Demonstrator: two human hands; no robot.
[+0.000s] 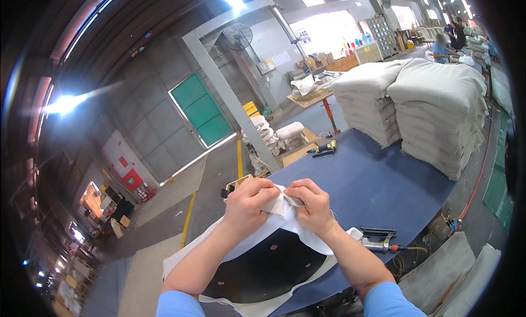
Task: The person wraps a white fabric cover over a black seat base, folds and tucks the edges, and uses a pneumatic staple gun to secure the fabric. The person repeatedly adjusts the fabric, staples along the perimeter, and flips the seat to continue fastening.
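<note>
In front of me a black board with several small round holes [263, 270] lies on the blue-topped table. White fabric [282, 223] runs beneath it, and its loose edge sticks out all round. At the board's far side my left hand [247, 203] pinches the gathered edge of the fabric. Close beside it, my right hand [311, 205] is closed on the same edge, thumb and fingers pressed together. Both hands lift the cloth a little between them. An air staple gun [378, 244] with a hose rests just right of my right forearm.
A second staple gun [324, 148] lies farther along the blue table [378, 180]. Tall stacks of pale padded cushions [438, 109] fill its far right. A small wooden box [239, 183] stands behind my left hand. People [441, 49] sit and stand far right.
</note>
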